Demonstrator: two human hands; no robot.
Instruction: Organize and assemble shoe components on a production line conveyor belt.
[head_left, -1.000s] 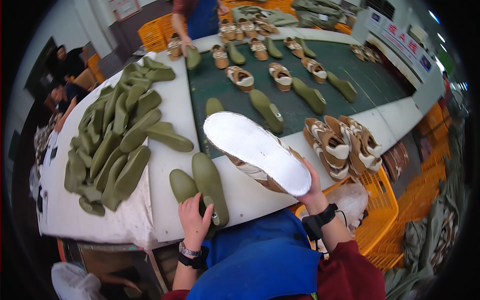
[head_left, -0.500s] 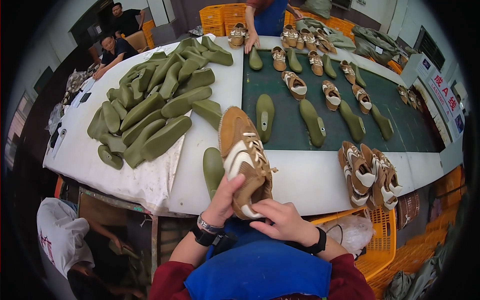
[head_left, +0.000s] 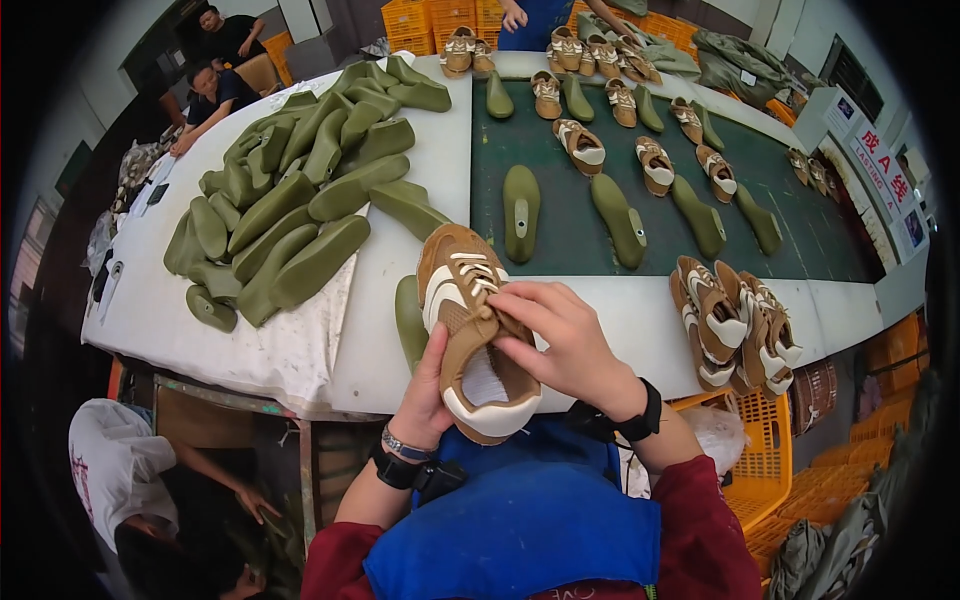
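I have the brown shoe (head_left: 462,345) between both hands, over the tabletop's (head_left: 625,315) near edge, toe toward the far edge; the left hand (head_left: 424,400) half-curls round its left side near the heel; the right hand (head_left: 565,345), thumb and fingers nearly closed, pinches its opening by the laces (head_left: 476,268).

Nearest shoe (head_left: 460,340) is tan-brown with white side stripes, white heel patch (head_left: 492,416), pale laces (head_left: 474,264). Shoe lasts (head_left: 272,213) are plain olive, belt (head_left: 556,235) dark green, tabletop (head_left: 600,325) whitish, crate (head_left: 772,462) orangey-yellow, apron (head_left: 510,550) solid blue, sleeves (head_left: 700,530) maroon.
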